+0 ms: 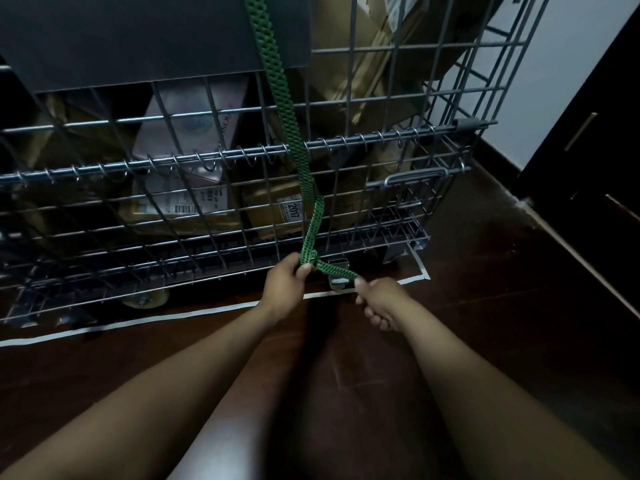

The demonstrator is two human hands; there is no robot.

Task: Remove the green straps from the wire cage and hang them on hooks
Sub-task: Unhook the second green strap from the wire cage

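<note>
A green perforated strap (pixel 290 133) runs down the front of the grey wire cage (pixel 415 157) from the top of the view to its bottom edge, where it is knotted. My left hand (pixel 282 289) pinches the strap at the knot, just below the cage's lowest wires. My right hand (pixel 379 303) grips the strap's loose tail, which stretches from the knot to the right. No hooks are in view.
The cage is packed with cardboard boxes (pixel 194 188) and a dark panel (pixel 138 36) covers its upper left. It stands on casters (pixel 145 301) inside a white tape line (pixel 207 311) on a dark wooden floor. A white wall and dark cabinet (pixel 588 150) stand to the right.
</note>
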